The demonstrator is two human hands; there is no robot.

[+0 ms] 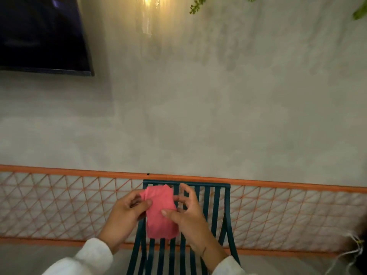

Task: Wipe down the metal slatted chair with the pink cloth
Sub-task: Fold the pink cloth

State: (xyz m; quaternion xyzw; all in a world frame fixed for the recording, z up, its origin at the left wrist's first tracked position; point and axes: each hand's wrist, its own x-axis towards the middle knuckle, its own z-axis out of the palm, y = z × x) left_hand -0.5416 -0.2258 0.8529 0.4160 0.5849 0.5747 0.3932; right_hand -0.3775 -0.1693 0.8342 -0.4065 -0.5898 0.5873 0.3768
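The 2 hands hold the folded pink cloth point(161, 212) in front of the dark green slatted chair point(215, 205) back. The left hand point(124, 217) pinches its left edge, thumb on top; the right hand point(188, 213) grips its right edge, fingers loosely spread.

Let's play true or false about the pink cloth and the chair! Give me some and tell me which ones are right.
1. Both hands hold the folded pink cloth. True.
2. The dark green metal slatted chair is orange. False: it is dark green; the lattice panel behind it is orange.
3. The cloth lies on the floor. False: the left hand and right hand hold it up in front of the chair back.
4. A lamp glows on the grey wall. True.
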